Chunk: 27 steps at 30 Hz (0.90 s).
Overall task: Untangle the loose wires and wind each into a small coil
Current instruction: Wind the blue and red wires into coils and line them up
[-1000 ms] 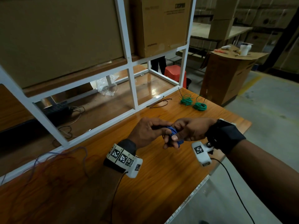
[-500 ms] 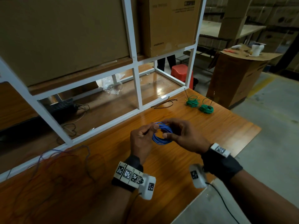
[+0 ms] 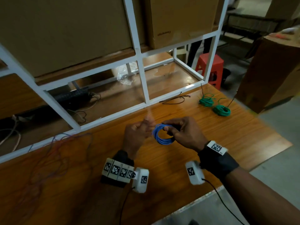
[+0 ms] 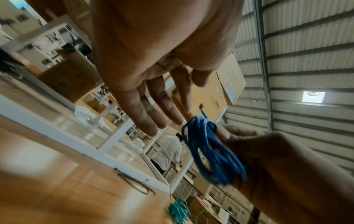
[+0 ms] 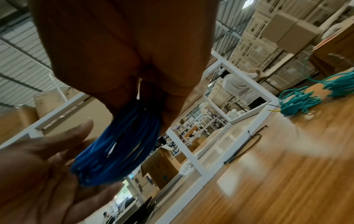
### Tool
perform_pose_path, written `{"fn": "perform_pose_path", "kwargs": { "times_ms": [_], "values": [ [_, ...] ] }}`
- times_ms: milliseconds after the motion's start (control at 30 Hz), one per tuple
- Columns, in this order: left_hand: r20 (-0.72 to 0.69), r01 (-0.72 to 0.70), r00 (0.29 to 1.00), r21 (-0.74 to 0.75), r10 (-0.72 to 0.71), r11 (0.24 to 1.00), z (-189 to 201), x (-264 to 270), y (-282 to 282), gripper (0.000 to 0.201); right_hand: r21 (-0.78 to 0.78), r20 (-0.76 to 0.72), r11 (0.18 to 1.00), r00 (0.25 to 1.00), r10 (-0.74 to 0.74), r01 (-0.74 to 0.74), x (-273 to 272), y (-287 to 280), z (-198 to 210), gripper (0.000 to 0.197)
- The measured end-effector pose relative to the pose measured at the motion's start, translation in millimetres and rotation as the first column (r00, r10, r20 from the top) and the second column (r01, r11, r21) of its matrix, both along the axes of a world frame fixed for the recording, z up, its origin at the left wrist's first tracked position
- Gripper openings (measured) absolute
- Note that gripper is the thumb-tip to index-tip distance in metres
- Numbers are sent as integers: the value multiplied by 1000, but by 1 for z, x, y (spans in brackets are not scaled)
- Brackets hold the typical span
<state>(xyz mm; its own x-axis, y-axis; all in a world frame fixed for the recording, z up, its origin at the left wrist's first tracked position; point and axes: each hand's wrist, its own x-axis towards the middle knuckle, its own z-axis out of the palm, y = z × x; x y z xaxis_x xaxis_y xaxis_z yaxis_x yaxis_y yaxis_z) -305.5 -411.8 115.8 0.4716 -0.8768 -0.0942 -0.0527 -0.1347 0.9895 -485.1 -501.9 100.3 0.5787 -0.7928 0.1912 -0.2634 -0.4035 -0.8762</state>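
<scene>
From my remote seat I looked down on a wooden table (image 3: 186, 168) with a glossy orange-brown top that caught pale glare. A white metal frame (image 3: 142, 82) stood along its far edge, carrying large cardboard boxes (image 3: 181, 20) on a shelf above. Beyond the table's right end lay a grey concrete floor (image 3: 279, 172), with a red plastic stool (image 3: 211, 65) and a tall brown carton (image 3: 274, 70) standing on it. The wrist views showed a corrugated metal wall (image 4: 310, 57) with one small bright opening (image 4: 313, 96), and rows of stacked cartons (image 5: 268, 34) receding into the warehouse. The head view looked dim overall.
</scene>
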Motion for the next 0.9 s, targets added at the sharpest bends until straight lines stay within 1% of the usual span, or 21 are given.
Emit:
{"fn": "perform_pose_path", "kwargs": {
  "times_ms": [67,100,133,167,200,233,267,300,367,433,467,500,567,600,633,667,700,733,800,833,900],
  "values": [
    [42,-31,999,21,30,999,7,-2,-8,41,-18,-16,997,997,71,-72,-1,-7,3,22],
    [101,-21,995,14,20,1000,7,-5,-9,41,-24,-12,995,995,101,-101,-1,-11,4,20],
    [204,-3,979,8,2,1000,5,-11,-9,41,-27,3,992,992,124,-124,0,-15,6,17],
    [335,14,942,2,-14,1000,2,-17,-8,38,-25,32,990,990,140,-139,-1,-21,8,14],
    [461,27,887,-9,-20,1000,-1,-25,-8,34,-20,68,989,987,147,-146,0,-29,9,13],
    [546,32,837,-26,-12,999,-2,-30,-10,33,-19,93,989,985,145,-144,0,-36,9,12],
    [565,32,825,-47,0,998,-2,-32,-15,35,-20,102,990,985,140,-139,1,-44,9,12],
    [514,29,858,-68,11,997,-2,-31,-23,35,-26,96,991,987,132,-130,3,-51,7,12],
    [359,24,933,-93,11,995,-3,-23,-38,30,-11,86,990,986,140,-139,9,-63,4,11],
    [242,-5,970,-81,24,997,-9,-15,-52,25,45,106,981,977,186,-191,15,-73,1,11],
    [165,-15,986,-72,26,997,-13,-11,-58,23,77,125,977,974,188,-198,17,-79,0,15],
    [83,-27,996,-71,33,997,-17,-7,-64,21,117,137,978,978,157,-173,18,-87,-1,20],
    [-44,-104,994,-61,102,993,-28,4,-75,13,206,101,978,995,0,-21,19,-110,-9,32],
    [-85,-156,985,-50,152,986,-33,11,-82,9,208,36,975,996,-84,75,19,-125,-15,35],
    [-119,-197,974,-35,191,980,-39,18,-89,7,164,-58,973,987,-153,160,17,-145,-27,34],
    [-141,-220,966,-24,215,975,-44,24,-95,7,104,-164,973,968,-188,206,16,-166,-38,28],
    [-158,-238,960,-18,233,971,-48,29,-101,7,57,-264,977,947,-186,207,17,-186,-47,18],
    [-166,-244,957,-9,239,970,-52,36,-107,7,28,-357,982,919,-166,189,21,-203,-54,13],
    [-178,-237,955,21,237,971,-61,46,-119,12,-9,-511,989,850,-130,146,35,-227,-63,15],
    [-183,-235,954,42,239,971,-66,50,-125,15,-37,-558,992,821,-121,121,44,-235,-65,15],
    [-209,-244,944,71,254,967,-76,57,-134,13,-110,-614,993,782,-108,50,61,-249,-71,18]
  ]
}}
